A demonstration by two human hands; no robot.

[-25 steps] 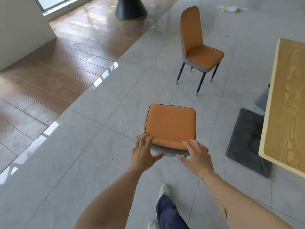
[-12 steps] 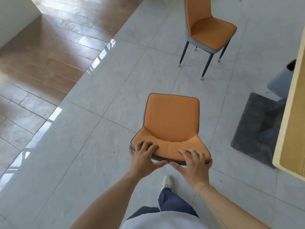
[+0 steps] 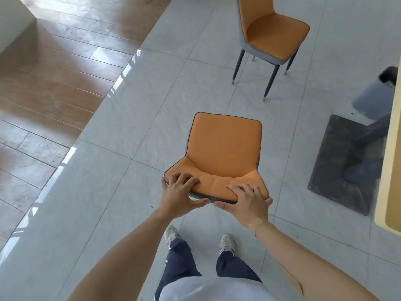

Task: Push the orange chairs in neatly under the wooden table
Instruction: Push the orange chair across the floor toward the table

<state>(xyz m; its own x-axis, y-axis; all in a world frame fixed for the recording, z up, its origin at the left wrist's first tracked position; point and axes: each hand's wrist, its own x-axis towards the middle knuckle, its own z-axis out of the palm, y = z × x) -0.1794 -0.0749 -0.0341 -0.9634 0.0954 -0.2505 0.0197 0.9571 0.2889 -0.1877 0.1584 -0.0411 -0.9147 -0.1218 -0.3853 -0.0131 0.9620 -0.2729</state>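
An orange chair (image 3: 223, 146) with grey edging stands right in front of me, seen from above. My left hand (image 3: 180, 194) grips the top of its backrest at the left end, fingers curled over the front and thumb behind. My right hand (image 3: 247, 200) grips the same top edge at the right end. A second orange chair (image 3: 273, 38) on dark legs stands further away at the upper right. The wooden table (image 3: 390, 161) shows only as a pale yellow edge along the right border, to the right of both chairs.
The table's dark square base plate (image 3: 338, 166) lies on the grey tiles to the right, with a grey post (image 3: 373, 98) rising from it. Brown wood flooring (image 3: 54, 68) runs along the left. My feet and legs are below the chair back.
My hands went from hovering open at the chair back to gripping its top edge. The view has tipped downward and come closer, so the far chair and table sit nearer the frame edges.
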